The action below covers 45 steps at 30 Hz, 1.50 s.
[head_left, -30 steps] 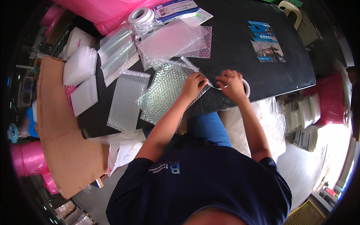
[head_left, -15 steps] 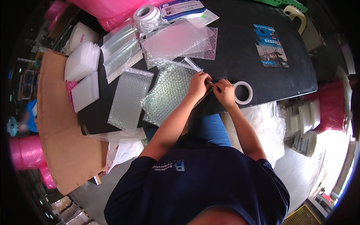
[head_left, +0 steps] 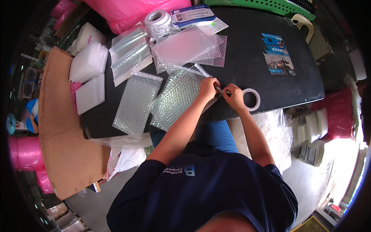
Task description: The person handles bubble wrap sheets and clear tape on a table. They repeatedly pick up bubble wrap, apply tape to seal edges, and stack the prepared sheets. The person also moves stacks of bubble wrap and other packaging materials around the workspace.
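Observation:
Over the table's near edge my left hand and my right hand meet with fingertips pinched almost together. A small pale bit shows between them, too small to name. Under my left hand lies the right side of a large clear bubble-wrap pouch, with a white strip at its top. A roll of white tape lies flat, right beside my right hand. To the left is a narrower bubble-wrap pouch; beyond it and the large pouch, pinkish bubble-wrap sheets overlap.
The black table holds stacked white foam pouches, clear film, wrapped tape rolls, printed cards and a flattened blue box. Brown board stands left; pink wrap is behind. A person is far left.
The whole view has shifted slightly, so the table's things sit a little lower and more to the right. Both hands stay pinched together, with only small finger movement.

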Motion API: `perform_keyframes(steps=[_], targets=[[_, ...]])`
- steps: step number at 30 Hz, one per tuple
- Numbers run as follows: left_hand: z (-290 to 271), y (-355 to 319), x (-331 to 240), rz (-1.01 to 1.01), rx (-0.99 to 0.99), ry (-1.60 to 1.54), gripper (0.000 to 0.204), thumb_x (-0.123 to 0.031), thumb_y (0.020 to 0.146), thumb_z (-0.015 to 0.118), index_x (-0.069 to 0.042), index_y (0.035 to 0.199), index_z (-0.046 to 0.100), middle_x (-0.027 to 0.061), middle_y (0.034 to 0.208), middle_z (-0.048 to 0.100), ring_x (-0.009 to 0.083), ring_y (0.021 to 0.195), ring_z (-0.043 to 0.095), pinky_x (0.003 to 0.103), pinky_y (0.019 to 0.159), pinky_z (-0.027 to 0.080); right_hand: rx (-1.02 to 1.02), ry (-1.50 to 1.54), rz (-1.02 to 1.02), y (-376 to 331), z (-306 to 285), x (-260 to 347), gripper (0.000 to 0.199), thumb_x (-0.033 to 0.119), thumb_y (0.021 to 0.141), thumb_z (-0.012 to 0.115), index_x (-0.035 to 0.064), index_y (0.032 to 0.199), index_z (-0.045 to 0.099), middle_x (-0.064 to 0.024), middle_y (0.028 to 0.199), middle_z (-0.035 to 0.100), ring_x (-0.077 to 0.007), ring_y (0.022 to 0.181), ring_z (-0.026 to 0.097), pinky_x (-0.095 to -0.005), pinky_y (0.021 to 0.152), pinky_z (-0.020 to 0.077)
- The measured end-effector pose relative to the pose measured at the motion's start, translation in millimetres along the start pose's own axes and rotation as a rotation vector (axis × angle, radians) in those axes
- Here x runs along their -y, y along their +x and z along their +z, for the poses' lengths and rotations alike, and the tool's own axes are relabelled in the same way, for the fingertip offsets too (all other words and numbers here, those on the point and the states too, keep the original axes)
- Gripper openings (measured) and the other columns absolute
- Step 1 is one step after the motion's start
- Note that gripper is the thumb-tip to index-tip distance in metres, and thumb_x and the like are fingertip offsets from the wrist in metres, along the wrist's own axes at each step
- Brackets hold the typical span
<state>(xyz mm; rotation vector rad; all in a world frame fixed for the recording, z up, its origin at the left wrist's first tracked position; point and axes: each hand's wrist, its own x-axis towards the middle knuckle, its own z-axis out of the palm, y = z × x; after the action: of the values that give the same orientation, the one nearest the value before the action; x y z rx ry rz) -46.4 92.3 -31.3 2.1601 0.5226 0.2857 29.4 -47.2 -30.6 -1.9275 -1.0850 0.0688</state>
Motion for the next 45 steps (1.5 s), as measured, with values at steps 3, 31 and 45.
perform_keyframes(steps=[3, 31, 45], targets=[[-3, 0, -3, -0.02, 0.011, -0.028, 0.026, -0.006, 0.055, 0.077, -0.004, 0.076, 0.062, 0.008, 0.078, 0.06, 0.0202, 0.073, 0.06, 0.032, 0.065, 0.047, 0.053, 0.048, 0.053, 2, -2, -3, 0.005, 0.007, 0.066, 0.061, 0.0026, 0.069, 0.061, -0.0108, 0.071, 0.058, -0.0303, 0.068, 0.058, -0.0372, 0.062, 0.0467], [66, -42, -43, 0.331, 0.0, -0.276, 0.051, -0.015, 0.059, 0.079, -0.006, 0.102, 0.053, 0.0121, 0.097, 0.055, 0.0257, 0.09, 0.055, 0.034, 0.077, 0.045, -0.138, 0.985, 0.801, -34, -32, -16, 0.05, 0.024, 0.084, 0.035, 0.0027, 0.13, 0.039, -0.0098, 0.13, 0.038, -0.0187, 0.108, 0.038, -0.0318, 0.096, 0.0249], [74, -37, -60, -0.014, 0.007, -0.251, 0.017, -0.011, 0.069, 0.071, -0.005, 0.082, 0.061, 0.0085, 0.075, 0.063, 0.0214, 0.073, 0.062, 0.032, 0.063, 0.047, 0.248, 1.594, 0.557, -29, -82, -9, 0.072, 0.047, 0.082, 0.038, 0.0029, 0.137, 0.026, -0.0073, 0.131, 0.036, -0.0203, 0.116, 0.036, -0.0339, 0.101, 0.021]])
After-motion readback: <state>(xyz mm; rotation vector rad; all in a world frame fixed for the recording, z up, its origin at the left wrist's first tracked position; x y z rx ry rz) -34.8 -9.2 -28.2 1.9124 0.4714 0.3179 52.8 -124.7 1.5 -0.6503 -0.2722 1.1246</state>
